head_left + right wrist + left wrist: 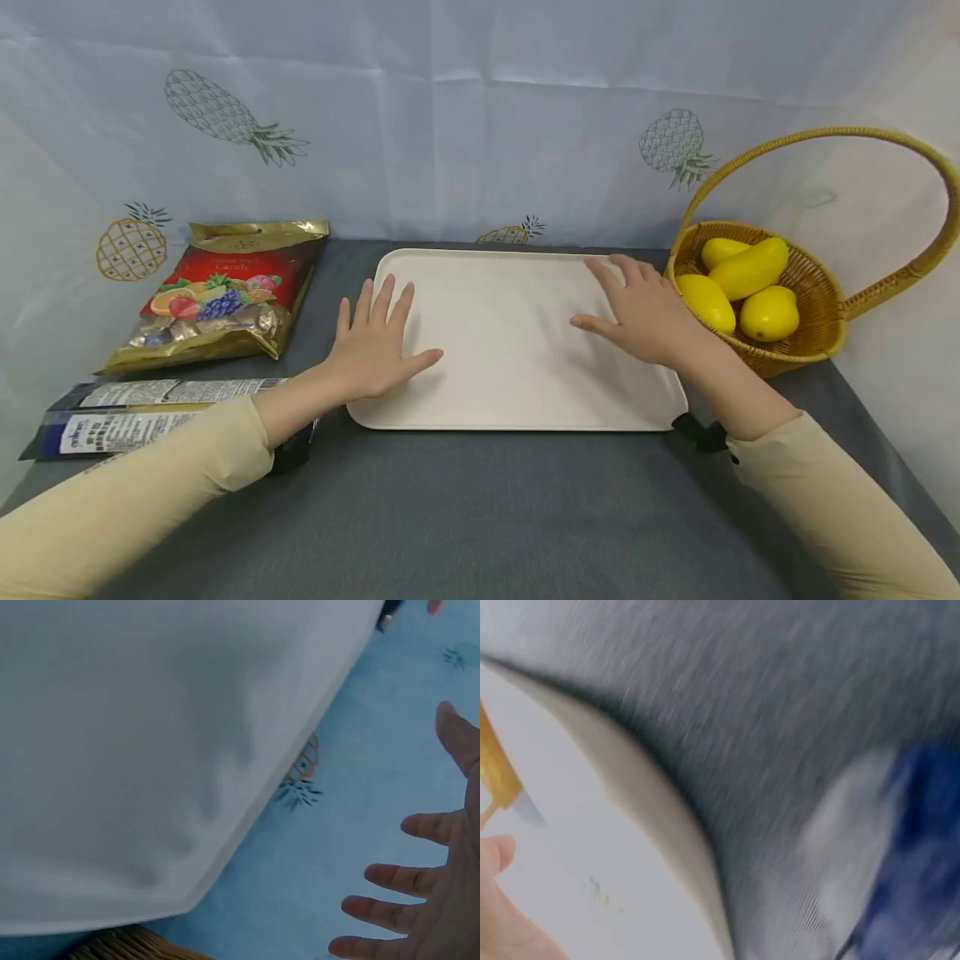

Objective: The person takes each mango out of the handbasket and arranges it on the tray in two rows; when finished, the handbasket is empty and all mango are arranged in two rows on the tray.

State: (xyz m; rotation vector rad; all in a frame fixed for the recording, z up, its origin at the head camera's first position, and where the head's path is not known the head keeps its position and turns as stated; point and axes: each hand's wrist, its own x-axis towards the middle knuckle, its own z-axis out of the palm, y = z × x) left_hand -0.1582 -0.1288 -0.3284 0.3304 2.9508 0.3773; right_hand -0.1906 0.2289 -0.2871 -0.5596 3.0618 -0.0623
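A cream rectangular tray point(495, 342) lies on the grey cloth in the head view. Over its left edge my left hand point(372, 354) is spread, fingers straight and thumb pointing right. My right hand point(641, 308) hovers above the tray's right part, fingers extended, close to a wicker basket point(821, 333). Neither hand holds anything. The right wrist view has the right hand point(450, 885) with fingers apart, beside the tray point(150, 750). In the left wrist view, part of the left hand point(514, 922) appears over the pale tray point(652, 855); its fingers are mostly out of frame.
Yellow fruits, among them a lemon point(769, 313), sit in the tall-handled basket. At left stands a red-and-gold candy bag point(225, 292), with dark blue packages point(127, 433) nearer me. A pineapple-print curtain point(465, 150) hangs behind. A blurred blue-and-white thing point(907, 855) shows in the left wrist view.
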